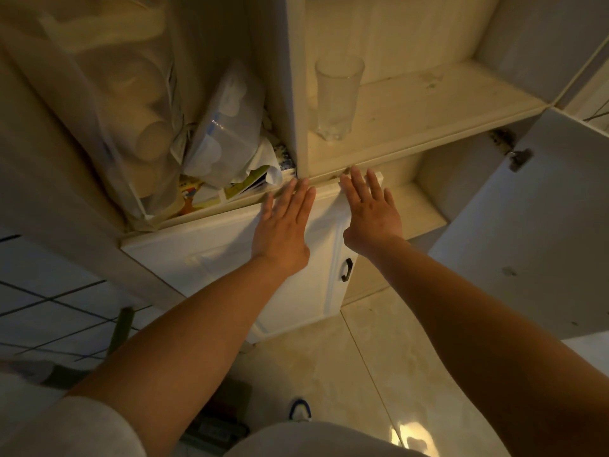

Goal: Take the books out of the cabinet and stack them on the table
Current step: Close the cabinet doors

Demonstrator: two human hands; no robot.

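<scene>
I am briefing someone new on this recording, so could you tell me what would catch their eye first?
Two open hands, left and right, reach side by side toward the shelf edge. Above the right hand an empty drinking glass stands alone; plastic bags crowd the compartment to its left.

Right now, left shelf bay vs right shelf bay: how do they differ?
The left bay is crammed; the right bay is mostly bare shelf. Left holds plastic bags and colourful books lying flat at the front; right holds only an upright empty glass. The left hand reaches toward the left bay's edge, the right hand toward the right bay's edge. Shared: same cream cabinet, same shelf level, split by one divider.
</scene>
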